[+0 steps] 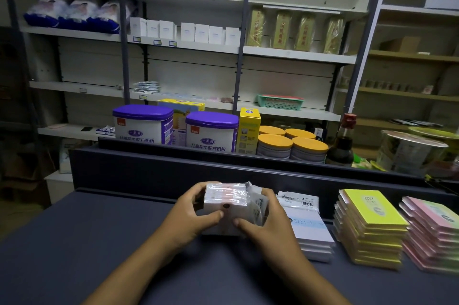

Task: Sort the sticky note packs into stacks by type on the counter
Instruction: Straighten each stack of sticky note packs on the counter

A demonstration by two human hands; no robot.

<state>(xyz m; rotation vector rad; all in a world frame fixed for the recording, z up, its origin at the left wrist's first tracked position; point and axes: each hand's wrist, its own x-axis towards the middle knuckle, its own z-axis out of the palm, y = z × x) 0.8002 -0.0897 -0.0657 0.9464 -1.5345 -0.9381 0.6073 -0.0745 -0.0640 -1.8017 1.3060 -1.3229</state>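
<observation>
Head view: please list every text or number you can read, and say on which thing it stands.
"2207": top pack of the yellow stack.
"随心贴": white pack behind the blue-and-white stack.
"配方奶粉", part of a longer line: both purple-lidded tins.
Gold boxes, shelf tags, held packs: too blurred.

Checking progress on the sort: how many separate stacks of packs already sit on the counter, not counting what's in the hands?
3: a white stack beside the right hand, a yellow stack right of it, a pink stack at the frame's right edge. More may lie out of view.
</observation>
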